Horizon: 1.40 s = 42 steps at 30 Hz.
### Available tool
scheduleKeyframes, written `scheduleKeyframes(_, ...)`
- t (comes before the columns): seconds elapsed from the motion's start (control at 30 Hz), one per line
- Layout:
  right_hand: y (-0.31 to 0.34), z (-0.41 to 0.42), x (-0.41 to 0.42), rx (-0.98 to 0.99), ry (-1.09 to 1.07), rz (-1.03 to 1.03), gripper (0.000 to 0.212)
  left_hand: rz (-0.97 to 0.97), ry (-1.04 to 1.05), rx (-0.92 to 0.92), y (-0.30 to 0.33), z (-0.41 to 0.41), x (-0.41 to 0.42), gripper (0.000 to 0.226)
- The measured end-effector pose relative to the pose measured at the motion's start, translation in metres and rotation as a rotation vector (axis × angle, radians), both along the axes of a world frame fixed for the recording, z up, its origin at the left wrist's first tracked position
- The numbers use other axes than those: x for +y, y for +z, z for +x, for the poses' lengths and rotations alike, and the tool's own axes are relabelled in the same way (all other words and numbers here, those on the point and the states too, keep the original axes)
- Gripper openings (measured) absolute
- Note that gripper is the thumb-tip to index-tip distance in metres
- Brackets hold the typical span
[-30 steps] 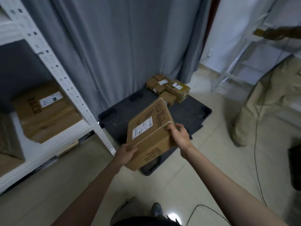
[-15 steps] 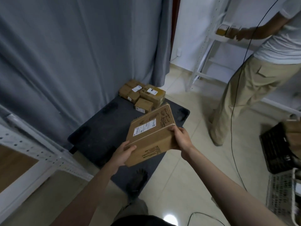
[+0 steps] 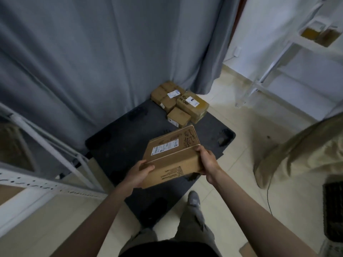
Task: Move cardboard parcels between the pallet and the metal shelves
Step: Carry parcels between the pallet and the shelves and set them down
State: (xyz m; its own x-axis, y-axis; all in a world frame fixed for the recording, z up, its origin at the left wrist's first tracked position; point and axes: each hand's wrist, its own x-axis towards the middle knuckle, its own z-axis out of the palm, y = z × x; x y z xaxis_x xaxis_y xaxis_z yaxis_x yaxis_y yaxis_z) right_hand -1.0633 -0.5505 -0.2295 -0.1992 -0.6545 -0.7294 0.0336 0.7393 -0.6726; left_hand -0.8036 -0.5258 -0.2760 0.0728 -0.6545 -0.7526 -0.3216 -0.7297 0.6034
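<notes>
I hold a brown cardboard parcel with a white label and black scribbles, tilted, above the near part of a black pallet. My left hand grips its near left corner and my right hand grips its right edge. Several smaller parcels are clustered at the pallet's far corner. A white metal shelf stands at the left, with a brown box partly visible behind its post.
A grey curtain hangs behind the pallet. Another person's trouser leg is at the right. A second white shelf with boxes stands far right. A black crate sits on the tiled floor at the right edge.
My view has swung right and closer to the pallet; the left shelf slid toward the frame edge. The parcel stays in both hands, now over the pallet.
</notes>
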Motion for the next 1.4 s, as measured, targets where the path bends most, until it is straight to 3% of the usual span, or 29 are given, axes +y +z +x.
scheduleKeyframes(0.2,-0.013,-0.031,-0.092,-0.086,0.184,0.025,0.044,0.002,0.293,-0.010,-0.008,-0.043,-0.035,0.042)
scheduleKeyframes(0.4,0.004,-0.073,-0.170,-0.129,0.325,-0.018,0.051,-0.066,0.414,-0.066,0.018,-0.101,-0.078,0.061)
scheduleKeyframes(0.57,0.023,-0.077,-0.217,-0.219,0.356,-0.123,0.056,-0.187,0.473,-0.103,0.046,-0.119,-0.105,0.061)
scheduleKeyframes(0.93,0.017,-0.048,-0.299,-0.270,0.417,-0.092,0.052,-0.243,0.574,-0.227,0.059,-0.102,-0.167,0.064)
scheduleKeyframes(1.4,-0.073,0.022,-0.439,-0.138,0.261,0.150,0.052,-0.145,0.540,-0.128,-0.029,-0.013,-0.327,0.070)
